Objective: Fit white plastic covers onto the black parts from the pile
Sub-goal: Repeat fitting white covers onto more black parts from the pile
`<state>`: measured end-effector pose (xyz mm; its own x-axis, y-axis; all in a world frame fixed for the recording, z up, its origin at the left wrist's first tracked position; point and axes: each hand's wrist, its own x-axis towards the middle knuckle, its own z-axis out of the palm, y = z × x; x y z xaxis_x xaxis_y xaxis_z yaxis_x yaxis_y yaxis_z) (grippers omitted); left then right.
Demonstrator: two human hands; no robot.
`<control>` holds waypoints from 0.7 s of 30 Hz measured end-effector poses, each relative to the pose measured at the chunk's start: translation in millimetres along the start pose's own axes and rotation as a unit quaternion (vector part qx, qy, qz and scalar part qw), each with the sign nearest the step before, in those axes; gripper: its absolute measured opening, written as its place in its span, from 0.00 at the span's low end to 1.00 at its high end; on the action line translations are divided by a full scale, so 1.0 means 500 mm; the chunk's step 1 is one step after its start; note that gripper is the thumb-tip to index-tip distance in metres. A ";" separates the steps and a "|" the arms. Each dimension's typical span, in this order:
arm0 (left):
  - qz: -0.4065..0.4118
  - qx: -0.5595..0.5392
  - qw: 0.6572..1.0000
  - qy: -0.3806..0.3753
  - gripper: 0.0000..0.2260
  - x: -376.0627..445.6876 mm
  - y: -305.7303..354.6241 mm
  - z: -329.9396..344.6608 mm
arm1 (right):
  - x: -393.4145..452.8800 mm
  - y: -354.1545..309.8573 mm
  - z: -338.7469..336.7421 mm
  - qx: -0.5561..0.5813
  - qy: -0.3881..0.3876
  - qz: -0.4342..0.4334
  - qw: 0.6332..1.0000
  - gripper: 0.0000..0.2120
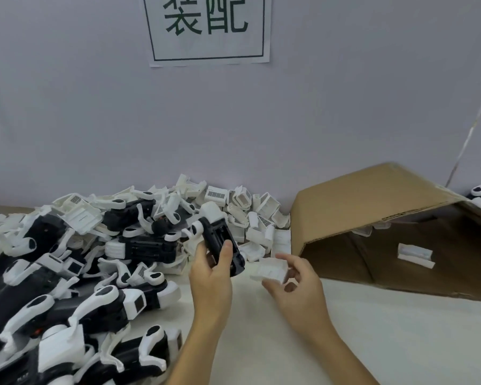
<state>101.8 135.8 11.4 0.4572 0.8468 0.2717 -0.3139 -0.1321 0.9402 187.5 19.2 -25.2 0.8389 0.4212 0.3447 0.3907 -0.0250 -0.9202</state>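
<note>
A pile of black parts (67, 273) covers the left of the surface (372, 343); the left hand (210, 276) grips one black part (224, 243) upright; the right hand (297, 287) pinches a white cover (271, 270) beside it; barcode labels (216, 194) mark loose covers; a wall sign (206, 26) reads 装配; a cardboard box (386, 218) lies right.

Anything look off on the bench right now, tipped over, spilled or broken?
The cardboard box lies tipped on its side, opening toward the hands, one white cover loose inside. Nothing looks broken; the pile is just heaped.

Left hand (210, 269) raised with curled, gripping fingers; right hand (295, 284) beside it, fingertips pinching.
</note>
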 end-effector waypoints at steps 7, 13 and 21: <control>0.027 0.113 0.987 -0.108 0.01 -0.009 -0.015 0.008 | 0.003 0.002 0.006 0.067 0.030 -0.008 0.997 0.21; 0.004 0.142 0.978 -0.151 0.02 -0.014 -0.017 0.017 | 0.010 0.000 0.004 0.158 0.074 0.041 0.984 0.15; -0.025 0.180 0.965 -0.190 0.03 -0.010 -0.030 0.015 | 0.018 0.002 0.005 0.225 0.002 0.124 0.966 0.25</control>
<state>110.4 129.7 -2.5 0.7576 0.6163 0.2149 -0.0048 -0.3241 0.9460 194.6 25.3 -23.3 0.8870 0.4500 0.1041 -0.0255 0.2727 -0.9618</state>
